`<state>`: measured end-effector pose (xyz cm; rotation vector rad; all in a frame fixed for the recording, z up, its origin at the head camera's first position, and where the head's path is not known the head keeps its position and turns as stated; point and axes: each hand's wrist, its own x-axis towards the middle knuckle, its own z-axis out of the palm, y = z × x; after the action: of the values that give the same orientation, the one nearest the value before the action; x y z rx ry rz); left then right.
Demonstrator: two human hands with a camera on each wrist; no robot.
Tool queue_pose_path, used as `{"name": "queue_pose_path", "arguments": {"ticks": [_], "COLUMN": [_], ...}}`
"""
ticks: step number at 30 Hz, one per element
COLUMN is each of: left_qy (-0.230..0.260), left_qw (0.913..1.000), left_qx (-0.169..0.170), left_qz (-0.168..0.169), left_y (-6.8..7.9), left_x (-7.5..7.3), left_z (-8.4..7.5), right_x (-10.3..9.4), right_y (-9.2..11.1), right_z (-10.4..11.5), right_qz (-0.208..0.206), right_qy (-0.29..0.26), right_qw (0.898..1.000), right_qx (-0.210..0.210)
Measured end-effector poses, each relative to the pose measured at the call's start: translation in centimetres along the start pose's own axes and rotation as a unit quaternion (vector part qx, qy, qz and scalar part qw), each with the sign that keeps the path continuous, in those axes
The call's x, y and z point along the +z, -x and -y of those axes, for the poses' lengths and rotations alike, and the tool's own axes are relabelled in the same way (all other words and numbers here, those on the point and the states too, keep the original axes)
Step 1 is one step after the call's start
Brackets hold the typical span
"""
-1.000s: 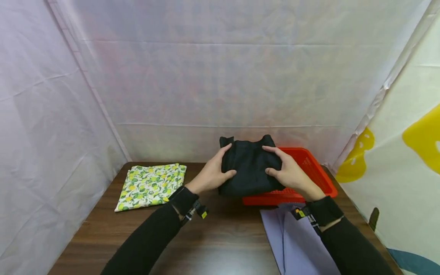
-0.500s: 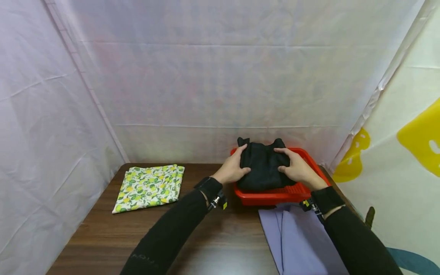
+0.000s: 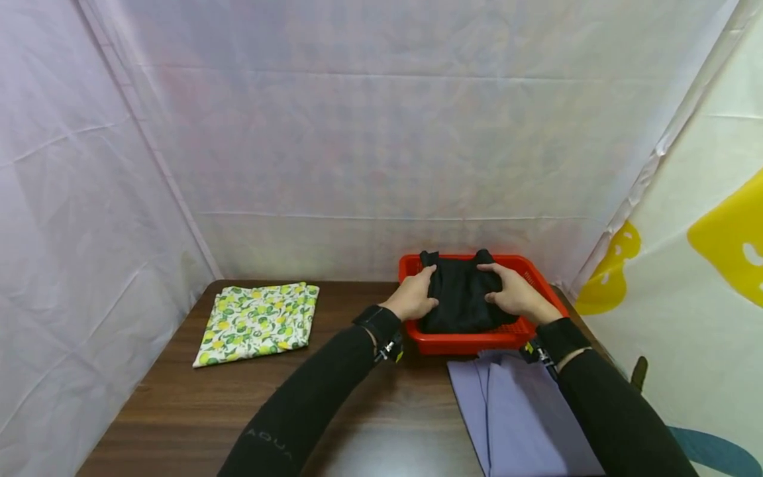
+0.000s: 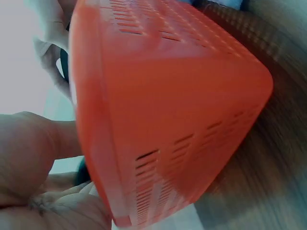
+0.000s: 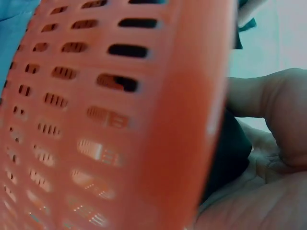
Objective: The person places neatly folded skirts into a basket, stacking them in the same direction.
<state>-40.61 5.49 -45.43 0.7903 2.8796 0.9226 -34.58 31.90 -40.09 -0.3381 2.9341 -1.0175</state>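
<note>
A folded black cloth (image 3: pixel 460 301) lies within the red plastic basket (image 3: pixel 471 344), its two upper corners poking up at the back rim. My left hand (image 3: pixel 413 296) grips its left side, thumb toward the front and fingers at the far edge. On the other side, my right hand (image 3: pixel 512 293) holds the cloth in the same way. The left wrist view has the basket's outer wall (image 4: pixel 182 105) in front, with part of the left hand (image 4: pixel 29 153) over the rim. Dark cloth (image 5: pixel 230 153) shows beside the right palm in the right wrist view; most fingertips are hidden.
A folded white cloth with a lemon print (image 3: pixel 259 323) lies at the table's back left. Lavender fabric (image 3: pixel 518 417) is spread in front of the basket, under the right forearm. White sheeting (image 3: pixel 381 146) hangs behind the brown wooden table (image 3: pixel 179 411).
Both hands have carried the black cloth to the right and lowered it into the red basket. The lemon-print cloth and lavender fabric stay where they were.
</note>
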Motion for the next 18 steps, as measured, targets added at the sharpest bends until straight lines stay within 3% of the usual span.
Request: {"name": "queue_pose_path", "arguments": {"ticks": [3, 9, 11, 18], "left_qy": [-0.055, -0.044, -0.045, -0.046], "left_qw": [0.9979, 0.9976, 0.9962, 0.9932], "left_qx": [0.025, 0.04, 0.052, 0.078], "left_qz": [-0.023, -0.036, -0.053, -0.073], "left_y": [-0.5, 4.5, 5.2, 6.6], "left_x": [1.0, -3.1, -3.6, -4.0], "left_z": [0.9, -3.2, -3.5, -3.0], "right_x": [0.1, 1.4, 1.8, 1.8], "right_y": [-0.3, -2.2, -2.4, 1.8], "right_z": [-1.0, -6.5, -7.2, -1.3], "right_qz": [0.008, -0.028, -0.052, -0.07], "right_qy": [0.031, 0.15, 0.159, 0.124], "right_qw": [0.999, 0.988, 0.986, 0.989], "right_qx": [0.017, 0.004, -0.01, -0.029]}}
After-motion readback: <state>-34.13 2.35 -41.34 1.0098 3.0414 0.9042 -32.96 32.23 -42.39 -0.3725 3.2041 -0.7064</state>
